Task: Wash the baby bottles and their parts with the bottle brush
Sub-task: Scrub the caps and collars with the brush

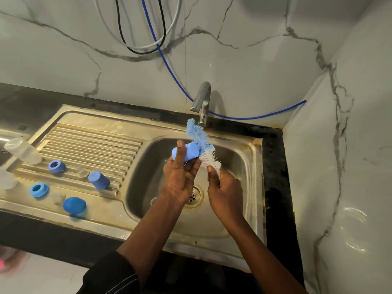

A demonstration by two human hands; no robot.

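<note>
Hands up over the sink (148,166)!
My left hand (180,179) grips a blue cap (187,154), my right hand (224,194) the bottle brush (200,143), bristles seemingly touching it.

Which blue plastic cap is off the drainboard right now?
The cylindrical blue plastic cap gripped in the left hand over the steel sink basin; the other two blue caps sit on the ribbed drainboard.

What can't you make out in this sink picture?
Head view:
- Handle of the bottle brush: hidden inside the right hand.
- Inside of the blue cap held by the left hand: turned away from the camera.
- Clear bottle: cut off by the left edge, blurred.
- Pink thing, bottom left corner: too blurred to identify.
</note>
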